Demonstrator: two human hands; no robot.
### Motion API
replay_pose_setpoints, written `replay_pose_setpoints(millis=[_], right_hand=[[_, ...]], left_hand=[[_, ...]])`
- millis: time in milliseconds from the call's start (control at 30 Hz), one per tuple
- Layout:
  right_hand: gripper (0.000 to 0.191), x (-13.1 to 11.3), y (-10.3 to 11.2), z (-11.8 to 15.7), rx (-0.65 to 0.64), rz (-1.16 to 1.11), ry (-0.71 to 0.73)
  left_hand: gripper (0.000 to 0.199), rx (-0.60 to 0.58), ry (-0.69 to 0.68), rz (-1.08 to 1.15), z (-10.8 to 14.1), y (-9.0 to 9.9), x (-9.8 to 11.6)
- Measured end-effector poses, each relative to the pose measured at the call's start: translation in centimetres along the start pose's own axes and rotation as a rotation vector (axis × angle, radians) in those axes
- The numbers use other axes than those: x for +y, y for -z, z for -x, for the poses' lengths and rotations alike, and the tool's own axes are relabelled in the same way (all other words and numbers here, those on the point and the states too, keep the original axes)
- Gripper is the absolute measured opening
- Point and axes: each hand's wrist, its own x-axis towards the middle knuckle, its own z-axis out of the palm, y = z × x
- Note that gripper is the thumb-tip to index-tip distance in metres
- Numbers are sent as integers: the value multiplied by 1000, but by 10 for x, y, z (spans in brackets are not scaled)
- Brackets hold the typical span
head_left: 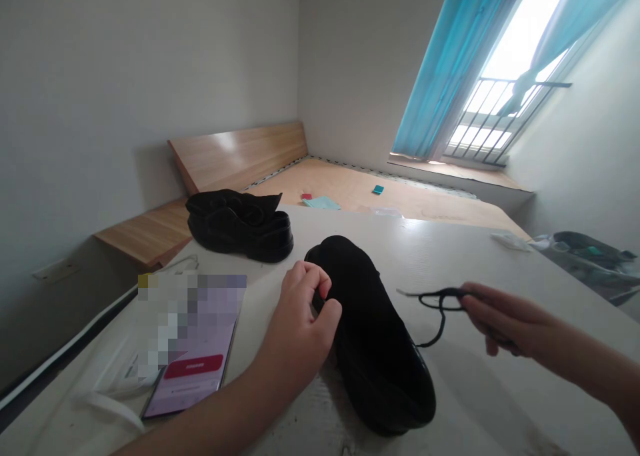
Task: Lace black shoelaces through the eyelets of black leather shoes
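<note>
A black shoe (383, 336) rests on the white table, its toe pointing away and its opening facing me. My left hand (307, 309) is closed at the shoe's left side, thumb and fingers curled on a dark edge of it. To the right, my right hand (500, 319) pinches a black shoelace (442, 323) that runs out from the shoe's right side. The lace forms a small loop, and its thin tip sticks out to the left. Another black shoe (240, 226) stands farther back on the left.
A phone (200, 363) with a lit, partly blurred screen lies at the left beside a clear plastic bag (115, 369). Behind the table is a bed board (345, 179) with a teal packet (378, 190). At the far right is a lined bin (595, 249).
</note>
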Motion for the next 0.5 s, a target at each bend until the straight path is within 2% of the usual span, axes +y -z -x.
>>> replay_pose_setpoints(millis=[67, 100, 167, 233, 367, 433, 500], right_hand=[[58, 18, -10, -2, -143, 144, -9], [56, 22, -14, -2, -169, 197, 13], [51, 17, -19, -2, -102, 277, 88], [47, -3, -24, 1, -26, 254, 170], [34, -56, -45, 8, -94, 136, 331], [24, -75, -57, 9, -103, 145, 387], [24, -86, -64, 7, -95, 98, 417]], left_hand=[[13, -3, -9, -31, -1, 1, 2], [14, -5, -13, -44, -1, 2, 3], [14, -13, -13, -61, -1, 2, 4], [13, -19, -7, -67, -2, 1, 4], [14, -31, 8, -65, -2, 1, 4], [16, -34, 16, -66, -3, 2, 3], [18, -32, 25, -71, -3, 2, 3]])
